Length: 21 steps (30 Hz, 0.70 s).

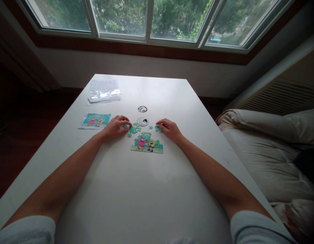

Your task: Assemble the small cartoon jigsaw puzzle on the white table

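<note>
A partly joined jigsaw puzzle (146, 144) of cartoon figures lies flat on the white table, with a stepped upper edge. Loose turquoise puzzle pieces (135, 128) are heaped just above its left side. My left hand (116, 127) rests at that heap, fingers curved and apart, fingertips by the pieces. On the other side my right hand (169, 128) reaches over a smaller group of pieces (157, 129), its fingers loosely bent and apart. A single puzzle piece (151, 127) lies between the two groups. Whether either hand's fingertips press on a piece is too small to tell.
A picture sheet (96, 121) showing the cartoon scene lies left of my left hand. Farther back is a clear plastic bag with papers (104, 90). Two round metallic-looking discs (142, 109) (142, 122) sit beyond the pieces. A cushioned seat (263, 159) stands right of the table (146, 189).
</note>
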Available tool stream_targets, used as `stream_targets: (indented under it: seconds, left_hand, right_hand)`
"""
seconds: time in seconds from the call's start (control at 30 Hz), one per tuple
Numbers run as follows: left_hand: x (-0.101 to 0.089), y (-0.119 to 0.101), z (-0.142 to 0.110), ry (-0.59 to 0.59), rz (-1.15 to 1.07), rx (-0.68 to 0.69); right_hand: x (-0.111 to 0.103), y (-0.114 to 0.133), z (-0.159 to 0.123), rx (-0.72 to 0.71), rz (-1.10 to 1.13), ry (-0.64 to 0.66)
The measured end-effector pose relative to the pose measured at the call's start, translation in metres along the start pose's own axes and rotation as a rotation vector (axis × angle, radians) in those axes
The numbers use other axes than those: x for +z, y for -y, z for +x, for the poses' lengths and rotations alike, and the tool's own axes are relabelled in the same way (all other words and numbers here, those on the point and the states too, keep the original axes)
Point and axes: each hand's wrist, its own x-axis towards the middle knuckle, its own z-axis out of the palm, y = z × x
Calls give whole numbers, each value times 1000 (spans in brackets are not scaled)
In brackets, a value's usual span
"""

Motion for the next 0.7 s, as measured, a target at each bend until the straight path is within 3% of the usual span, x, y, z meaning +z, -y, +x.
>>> stream_targets:
  seconds: [0.7]
  left_hand:
    - [-2, 0, 0, 5, -85, -2]
  right_hand:
    - [-1, 2, 2, -20, -31, 27]
